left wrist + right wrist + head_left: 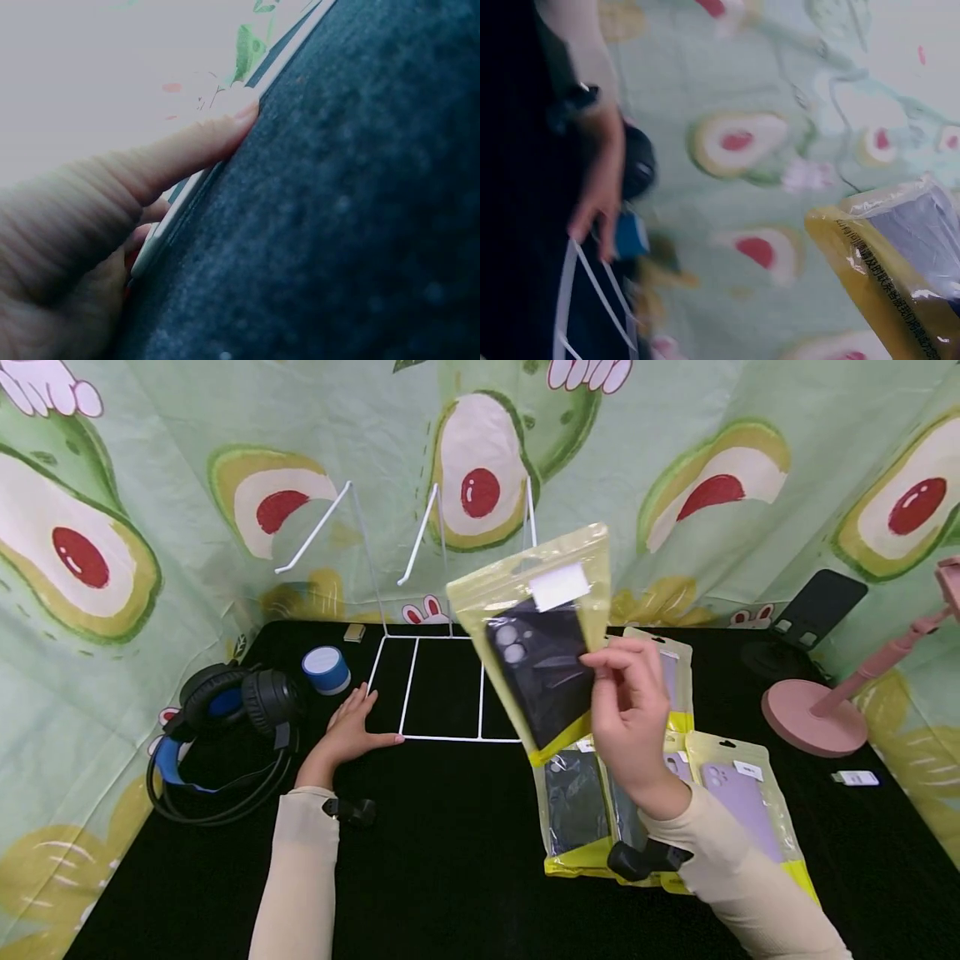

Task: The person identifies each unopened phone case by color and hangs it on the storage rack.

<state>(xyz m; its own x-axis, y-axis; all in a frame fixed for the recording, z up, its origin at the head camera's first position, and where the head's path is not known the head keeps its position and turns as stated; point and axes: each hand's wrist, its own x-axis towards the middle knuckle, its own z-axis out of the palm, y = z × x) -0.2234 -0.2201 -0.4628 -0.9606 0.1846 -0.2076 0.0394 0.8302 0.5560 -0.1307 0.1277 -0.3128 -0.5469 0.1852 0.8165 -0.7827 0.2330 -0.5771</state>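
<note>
We see a dark holder [823, 602] behind the pink stand [813, 720], a small stick [856, 778] before it, and headphones [272, 700] and a blue cylinder [327, 672] well to its left.

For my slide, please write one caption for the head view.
Left hand touching a white wire rack, right hand holding up a bagged black phone case.

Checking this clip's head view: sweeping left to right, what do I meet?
Headphones → blue-sided container → held yellow package → right hand, pinching its edge → pink stand.
</note>
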